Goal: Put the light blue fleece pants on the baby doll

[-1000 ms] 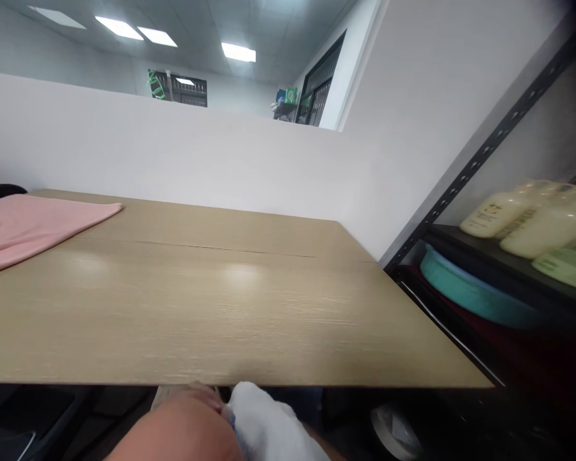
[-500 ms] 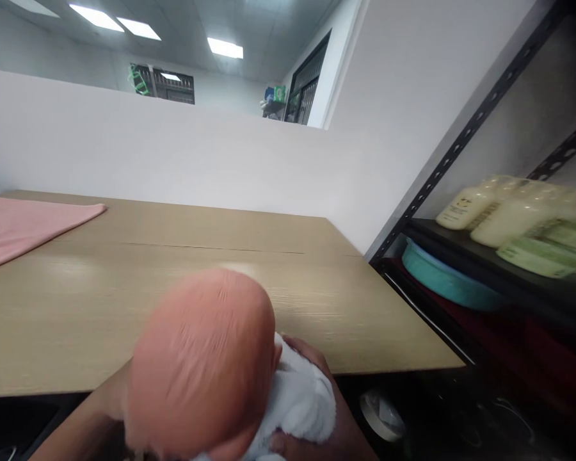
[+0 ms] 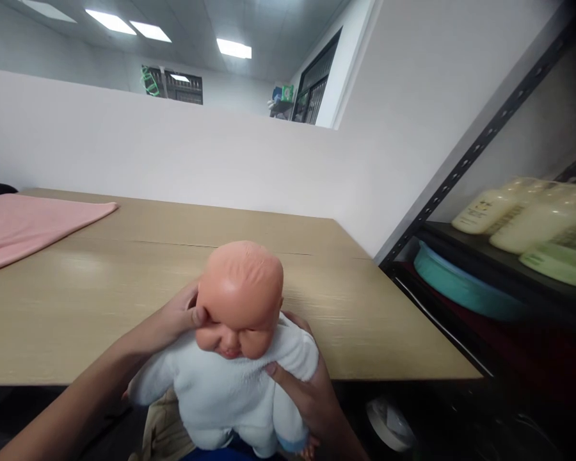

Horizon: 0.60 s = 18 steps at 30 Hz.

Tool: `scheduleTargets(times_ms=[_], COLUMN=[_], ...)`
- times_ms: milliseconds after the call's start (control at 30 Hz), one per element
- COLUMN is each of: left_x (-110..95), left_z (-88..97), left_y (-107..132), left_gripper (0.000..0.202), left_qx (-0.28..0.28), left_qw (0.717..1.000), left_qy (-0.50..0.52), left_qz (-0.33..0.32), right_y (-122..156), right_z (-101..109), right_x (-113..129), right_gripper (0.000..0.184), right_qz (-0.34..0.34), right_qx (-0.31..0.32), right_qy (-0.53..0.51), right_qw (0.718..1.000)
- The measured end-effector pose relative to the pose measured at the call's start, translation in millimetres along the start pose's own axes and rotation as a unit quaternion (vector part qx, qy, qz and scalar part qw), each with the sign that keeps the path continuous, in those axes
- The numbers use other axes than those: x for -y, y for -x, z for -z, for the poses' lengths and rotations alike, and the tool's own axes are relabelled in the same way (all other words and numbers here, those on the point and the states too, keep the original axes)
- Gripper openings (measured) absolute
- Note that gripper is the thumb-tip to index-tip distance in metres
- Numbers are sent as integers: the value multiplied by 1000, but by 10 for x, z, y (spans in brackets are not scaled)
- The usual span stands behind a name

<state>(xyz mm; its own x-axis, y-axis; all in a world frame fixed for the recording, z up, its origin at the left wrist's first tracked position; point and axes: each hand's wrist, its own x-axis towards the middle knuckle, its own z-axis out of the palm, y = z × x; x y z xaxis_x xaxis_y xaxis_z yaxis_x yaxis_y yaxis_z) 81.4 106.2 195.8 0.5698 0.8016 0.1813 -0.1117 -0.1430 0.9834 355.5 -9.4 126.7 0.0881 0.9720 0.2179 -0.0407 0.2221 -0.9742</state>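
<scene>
A baby doll (image 3: 240, 397) in a white fluffy suit is held upright at the near edge of the wooden table (image 3: 125, 307), its face turned toward me. My left hand (image 3: 188, 312) cups the side of the doll's head, thumb by its eye and the other fingers hidden behind. On the other side my right hand (image 3: 297, 384) grips the doll around the shoulder and upper arm, thumb on the chest and fingers behind the back. The doll's feet run out of view at the bottom.
A pink cloth (image 3: 38, 224) lies at the table's left. At the right, a dark metal shelf (image 3: 461, 243) carries several pale bottles (image 3: 532, 218), with a teal basin (image 3: 461, 288) below. A white wall (image 3: 173, 153) rises behind the table. A roundish white item (image 3: 388, 422) sits under the table's right side.
The doll's head has tipped back and moved away from me, so its face and body now show. My left hand has come into view on its head; my right hand still holds the shoulder.
</scene>
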Motion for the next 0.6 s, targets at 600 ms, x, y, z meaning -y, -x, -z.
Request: scheduleTargets(times_ms=[600], left_x=[329], left_z=[455], left_y=[-1332], left_gripper=[86], left_qx=[16], left_qw=[988], left_qy=[87], left_qz=[127], right_y=[-987], right_z=[22], right_x=[-167], right_gripper=[80], right_qz=[-96], right_qx=[-12], right_qy=[-39], right_qw=[995])
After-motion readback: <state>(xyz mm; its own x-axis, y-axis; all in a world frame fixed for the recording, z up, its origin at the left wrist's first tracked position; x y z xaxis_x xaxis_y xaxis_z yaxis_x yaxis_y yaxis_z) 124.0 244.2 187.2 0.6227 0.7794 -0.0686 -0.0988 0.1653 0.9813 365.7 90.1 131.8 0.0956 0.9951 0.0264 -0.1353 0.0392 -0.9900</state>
